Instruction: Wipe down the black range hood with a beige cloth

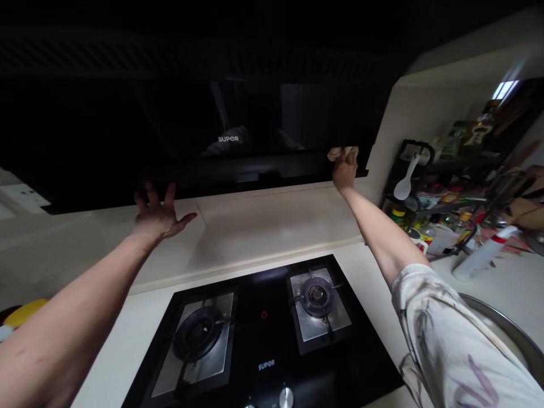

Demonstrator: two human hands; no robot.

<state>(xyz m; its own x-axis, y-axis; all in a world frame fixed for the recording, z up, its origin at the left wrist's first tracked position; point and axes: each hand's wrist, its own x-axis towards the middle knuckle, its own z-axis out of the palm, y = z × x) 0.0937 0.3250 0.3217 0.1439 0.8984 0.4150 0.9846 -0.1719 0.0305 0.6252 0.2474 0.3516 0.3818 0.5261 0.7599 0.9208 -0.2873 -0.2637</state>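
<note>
"Head view: where is the cloth [334, 153]?"

"At the right-hand end of the range hood [178, 124], on its lower front, under the right hand [345, 171]."

"And the grip?"

"On that side the fingers are bunched over the cloth, holding it to the dark panel. The left hand [155, 215] holds nothing: its fingers are spread at the hood's lower edge, thumb out to the side."

"How would you do this wipe well?"

"I'd fold the cloth flatter, press evenly and follow the lower lip in overlapping strokes, using the left hand as a light brace so it doesn't smudge the gloss. Both arms reach out above the cooktop [255, 289], so I'd mind that the loose sleeve [437, 317] doesn't catch on a burner [317, 296]."

"Which way do things point?"

"The cloth is crumpled, with no clear front; what shows is wider than tall, running roughly along the hood. The hood's long axis goes left to right, its right end higher in view, and the logo [228, 139] reads upright."
</note>
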